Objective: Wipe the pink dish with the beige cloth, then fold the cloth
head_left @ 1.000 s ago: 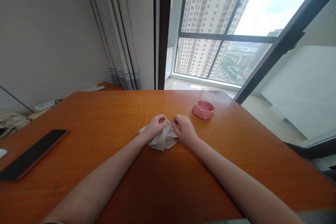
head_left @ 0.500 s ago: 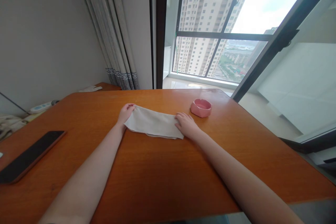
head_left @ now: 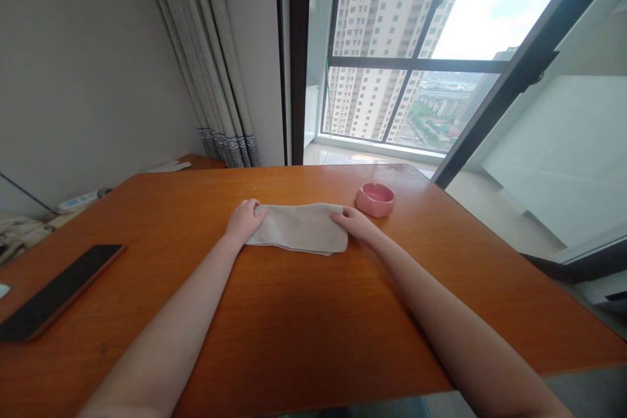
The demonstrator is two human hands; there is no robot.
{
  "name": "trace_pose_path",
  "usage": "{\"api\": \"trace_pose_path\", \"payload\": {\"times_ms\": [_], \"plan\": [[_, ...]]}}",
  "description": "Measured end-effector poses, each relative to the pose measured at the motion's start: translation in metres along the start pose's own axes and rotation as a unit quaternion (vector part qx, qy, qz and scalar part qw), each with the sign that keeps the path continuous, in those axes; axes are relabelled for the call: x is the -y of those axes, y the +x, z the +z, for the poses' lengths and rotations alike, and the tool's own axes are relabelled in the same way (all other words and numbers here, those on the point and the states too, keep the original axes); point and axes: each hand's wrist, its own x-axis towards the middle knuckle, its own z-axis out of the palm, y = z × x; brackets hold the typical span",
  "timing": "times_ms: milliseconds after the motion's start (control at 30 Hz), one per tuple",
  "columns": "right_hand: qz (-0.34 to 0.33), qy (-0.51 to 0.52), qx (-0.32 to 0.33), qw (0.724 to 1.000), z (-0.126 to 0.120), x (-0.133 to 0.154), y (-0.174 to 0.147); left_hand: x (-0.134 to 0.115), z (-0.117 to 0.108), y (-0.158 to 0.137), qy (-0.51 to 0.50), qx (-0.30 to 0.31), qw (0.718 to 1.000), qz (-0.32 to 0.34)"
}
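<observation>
A folded white cloth (head_left: 298, 228) lies across the wooden table (head_left: 294, 320), its long side running left to right. At its left end, my left hand (head_left: 245, 221) grips the far corner, thumb on top and fingers curled beneath. My right hand (head_left: 358, 225) pinches the far right corner, with the thumb over the cloth and the fingers partly hidden behind it. Just beyond my right hand stands a pink bowl (head_left: 375, 200) with faceted sides, apart from the cloth.
A long black object with a reddish edge (head_left: 56, 290) rests on the table's left side. A power strip (head_left: 78, 201) lies past the left edge. Behind the table are a grey curtain (head_left: 210, 78) and a large window (head_left: 392, 65).
The cloth has turned from slanting to nearly level. My left hand has moved slightly right, its thumb now over the cloth. My right hand has changed from lying on top to pinching the corner.
</observation>
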Motion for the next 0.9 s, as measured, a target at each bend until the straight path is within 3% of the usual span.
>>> {"api": "trace_pose_path", "payload": {"times_ms": [100, 167, 200, 233, 300, 400, 533, 667, 900], "plan": [[0.062, 0.127, 0.066, 0.988, -0.002, 0.002, -0.004, 0.001, 0.0, 0.0, -0.001, -0.002, 1.0, 0.005], [0.088, 0.104, 0.134, 0.982, -0.002, 0.003, -0.006, 0.001, -0.001, 0.0, -0.003, -0.001, 1.0, 0.006], [0.08, 0.062, 0.138, 0.985, -0.003, 0.003, -0.007, 0.001, -0.002, 0.0, -0.004, 0.0, 1.0, 0.007], [0.059, 0.003, 0.112, 0.992, -0.003, 0.003, -0.007, 0.0, -0.003, -0.001, -0.005, 0.001, 1.0, 0.008], [0.008, -0.138, 0.001, 0.99, -0.005, 0.003, -0.006, -0.001, -0.004, -0.001, -0.005, 0.002, 1.0, 0.009], [-0.038, -0.287, -0.101, 0.952, -0.007, 0.003, -0.002, -0.001, -0.004, -0.002, -0.008, 0.0, 1.0, 0.011], [-0.081, -0.351, -0.113, 0.926, -0.006, -0.003, 0.0, 0.003, -0.001, 0.0, -0.036, -0.026, 0.999, 0.011], [-0.052, -0.426, -0.078, 0.9, -0.003, -0.008, 0.0, 0.007, 0.002, 0.004, -0.076, -0.062, 0.995, 0.014], [-0.055, -0.447, -0.069, 0.89, 0.0, -0.008, 0.0, 0.002, -0.001, 0.002, -0.078, -0.053, 0.995, 0.017]]}}
